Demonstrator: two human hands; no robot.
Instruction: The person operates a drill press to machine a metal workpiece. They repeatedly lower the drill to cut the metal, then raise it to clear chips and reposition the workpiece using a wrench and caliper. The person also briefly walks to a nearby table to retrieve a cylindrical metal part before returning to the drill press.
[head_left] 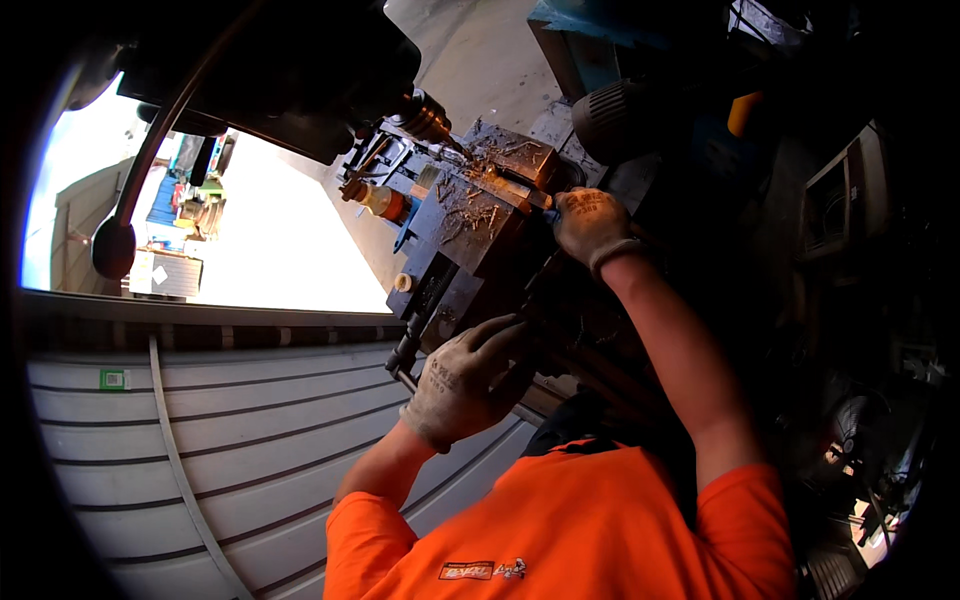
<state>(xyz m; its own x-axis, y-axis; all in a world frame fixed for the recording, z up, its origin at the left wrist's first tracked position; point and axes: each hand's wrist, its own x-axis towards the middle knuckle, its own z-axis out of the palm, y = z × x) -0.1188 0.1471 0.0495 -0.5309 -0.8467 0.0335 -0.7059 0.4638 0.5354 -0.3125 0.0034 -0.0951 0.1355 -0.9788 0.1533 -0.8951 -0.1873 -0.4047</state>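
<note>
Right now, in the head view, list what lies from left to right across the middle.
Black knob lever → small bottle → vise with metal chips → left hand on the vise handle → right hand at the vise's far side.

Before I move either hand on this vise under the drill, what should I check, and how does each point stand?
1. Left hand on the vise handle at the near end of the dark metal vise: ok.
2. Right hand clear of the drill chuck: ok, apart.
3. Vise top free of metal chips: not ok.
4. Gloves on both hands: ok.
5. Chuck stopped: cannot tell.
6. Workpiece clamped tight: cannot tell.
</note>
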